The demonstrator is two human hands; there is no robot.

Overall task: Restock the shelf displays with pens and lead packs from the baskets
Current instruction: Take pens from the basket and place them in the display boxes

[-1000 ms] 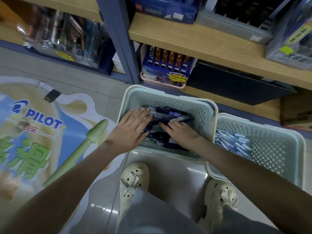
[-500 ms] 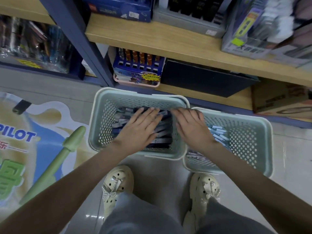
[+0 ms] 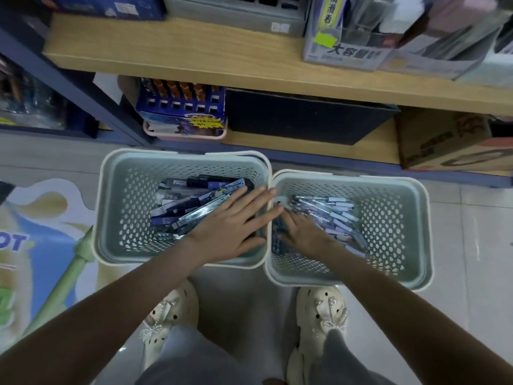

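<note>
- The left hand (image 3: 230, 229) lies flat, fingers straight and spread, over the right half of the left basket (image 3: 111, 207). Its fingertips reach the rim the two baskets share, and it holds nothing.
- The right hand (image 3: 305, 232) is low in the right basket (image 3: 422, 232), against its left wall. The fingers are stretched toward the far left corner and rest on the stock. I see nothing pinched, though the palm hides what is under it.
- The dark packs (image 3: 188, 207) lie left of and partly beneath the left hand. Most have their long axis slanting from the near left toward the far right corner, and a few lie along the far wall. That hand is the nearer one, and I judge that curling the fingers across the slant would gather several.
- The pale packs (image 3: 333, 215) lie to the right of the right hand, fanned roughly crosswise and tipping toward the near right corner. Which basket holds pens and which holds leads is not readable.
- Beyond the baskets' far rims is the low shelf (image 3: 374, 145). A blue display box (image 3: 183, 107) with open slots stands at its left end, straight ahead of the left basket, and a black box (image 3: 305, 118) stands beside it.
</note>
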